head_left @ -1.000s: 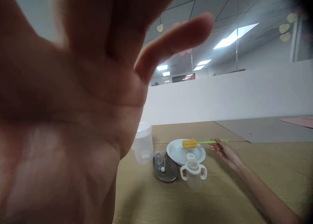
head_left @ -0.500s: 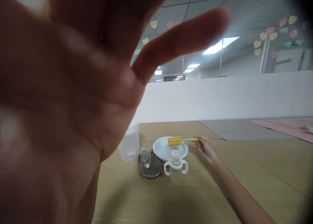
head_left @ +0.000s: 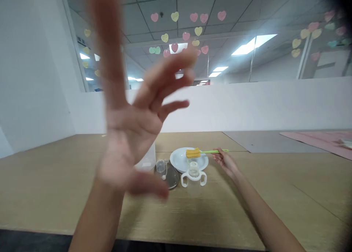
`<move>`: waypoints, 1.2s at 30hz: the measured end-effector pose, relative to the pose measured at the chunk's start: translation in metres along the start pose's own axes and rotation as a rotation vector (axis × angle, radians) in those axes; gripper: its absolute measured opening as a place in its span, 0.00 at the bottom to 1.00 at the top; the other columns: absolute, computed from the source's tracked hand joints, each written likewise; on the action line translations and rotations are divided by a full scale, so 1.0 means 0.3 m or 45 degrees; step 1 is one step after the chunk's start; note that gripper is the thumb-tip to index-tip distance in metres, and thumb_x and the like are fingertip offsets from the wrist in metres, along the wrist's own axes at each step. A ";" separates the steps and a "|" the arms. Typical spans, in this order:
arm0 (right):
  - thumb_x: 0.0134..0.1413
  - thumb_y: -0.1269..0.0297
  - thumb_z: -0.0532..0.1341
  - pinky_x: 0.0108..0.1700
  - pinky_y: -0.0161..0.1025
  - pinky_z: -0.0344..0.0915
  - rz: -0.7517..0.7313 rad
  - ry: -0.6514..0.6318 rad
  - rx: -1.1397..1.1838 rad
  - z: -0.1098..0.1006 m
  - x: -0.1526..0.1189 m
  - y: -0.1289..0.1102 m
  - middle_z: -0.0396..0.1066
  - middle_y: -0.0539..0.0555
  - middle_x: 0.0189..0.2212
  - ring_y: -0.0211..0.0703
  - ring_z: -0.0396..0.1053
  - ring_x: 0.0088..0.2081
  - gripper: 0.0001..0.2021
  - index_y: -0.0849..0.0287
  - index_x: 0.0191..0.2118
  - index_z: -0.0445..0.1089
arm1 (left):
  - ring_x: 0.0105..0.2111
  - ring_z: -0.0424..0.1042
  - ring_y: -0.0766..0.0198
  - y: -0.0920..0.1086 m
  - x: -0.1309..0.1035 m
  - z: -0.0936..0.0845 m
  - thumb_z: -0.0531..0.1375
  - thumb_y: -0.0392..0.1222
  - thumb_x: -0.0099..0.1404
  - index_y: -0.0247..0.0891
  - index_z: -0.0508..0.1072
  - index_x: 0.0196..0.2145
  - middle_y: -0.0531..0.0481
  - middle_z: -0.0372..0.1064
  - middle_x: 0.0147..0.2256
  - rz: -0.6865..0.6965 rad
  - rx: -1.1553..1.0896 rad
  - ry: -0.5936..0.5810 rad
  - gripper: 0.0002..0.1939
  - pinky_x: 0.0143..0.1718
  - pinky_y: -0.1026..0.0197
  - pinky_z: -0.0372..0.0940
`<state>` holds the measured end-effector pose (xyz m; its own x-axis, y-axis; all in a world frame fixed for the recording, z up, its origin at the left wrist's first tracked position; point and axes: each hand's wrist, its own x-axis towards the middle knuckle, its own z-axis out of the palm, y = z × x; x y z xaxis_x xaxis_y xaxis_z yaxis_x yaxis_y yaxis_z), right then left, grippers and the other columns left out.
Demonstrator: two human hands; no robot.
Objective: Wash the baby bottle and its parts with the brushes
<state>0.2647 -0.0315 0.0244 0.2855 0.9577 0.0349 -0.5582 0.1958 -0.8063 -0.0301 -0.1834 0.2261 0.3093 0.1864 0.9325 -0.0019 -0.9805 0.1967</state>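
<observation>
My left hand point(head_left: 132, 131) is raised close to the camera, palm in view, fingers spread and blurred, holding nothing. On the right, my right hand point(head_left: 226, 162) grips the green handle of a brush with a yellow sponge head point(head_left: 193, 153). The sponge is over a white plate point(head_left: 176, 159). In front of the plate stands a clear bottle with a white two-handled collar point(head_left: 194, 178). Left of it, a dark grey oval dish point(head_left: 172, 178) bears a clear cap point(head_left: 160, 166) and a small piece with a white ball. A translucent container point(head_left: 149, 158) is partly hidden behind my left hand.
A grey sheet point(head_left: 264, 142) and a pink cloth point(head_left: 316, 140) lie at the back right of the wooden table point(head_left: 233, 208). Behind the table is a low white wall point(head_left: 247, 105) with glass above, bearing heart-shaped stickers.
My left hand has moved away from the camera, uncovering the left part of the scene. My right hand keeps its hold on the brush. The view has shifted slightly.
</observation>
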 end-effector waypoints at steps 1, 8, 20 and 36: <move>0.52 0.71 0.56 0.22 0.24 0.67 0.003 0.000 0.003 0.000 0.001 0.001 0.69 0.50 0.17 0.31 0.67 0.18 0.06 0.63 0.26 0.66 | 0.55 0.54 0.55 -0.053 -0.018 0.041 0.61 0.60 0.44 0.60 0.37 0.57 0.59 0.54 0.53 0.005 -0.106 -0.038 0.48 0.50 0.53 0.61; 0.52 0.68 0.56 0.23 0.24 0.67 -0.034 -0.034 0.008 -0.026 0.031 0.004 0.71 0.53 0.20 0.32 0.68 0.20 0.05 0.64 0.30 0.68 | 0.46 0.64 0.58 -0.581 -0.325 0.308 0.53 0.35 0.56 0.38 0.69 0.42 0.47 0.68 0.44 -0.756 0.700 -0.511 0.15 0.51 0.54 0.56; 0.53 0.71 0.55 0.23 0.25 0.67 -0.042 0.032 0.053 -0.020 0.026 -0.005 0.71 0.52 0.20 0.31 0.67 0.20 0.06 0.64 0.29 0.67 | 0.33 0.70 0.62 -0.772 -0.385 0.412 0.57 0.29 0.46 0.38 0.72 0.36 0.52 0.71 0.28 -0.977 0.803 -0.805 0.17 0.35 0.65 0.61; 0.53 0.68 0.56 0.23 0.24 0.67 -0.006 -0.196 -0.029 0.011 -0.010 0.014 0.72 0.53 0.23 0.31 0.67 0.21 0.06 0.63 0.31 0.69 | 0.30 0.66 0.68 -0.625 -0.504 0.359 0.54 0.39 0.56 0.37 0.60 0.43 0.50 0.64 0.35 -0.853 0.337 0.211 0.15 0.34 0.64 0.62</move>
<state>0.2590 -0.0328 0.0228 0.1648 0.9780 0.1276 -0.5389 0.1976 -0.8189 0.0259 -0.0343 0.0156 0.0163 0.7372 0.6755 0.3728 -0.6313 0.6800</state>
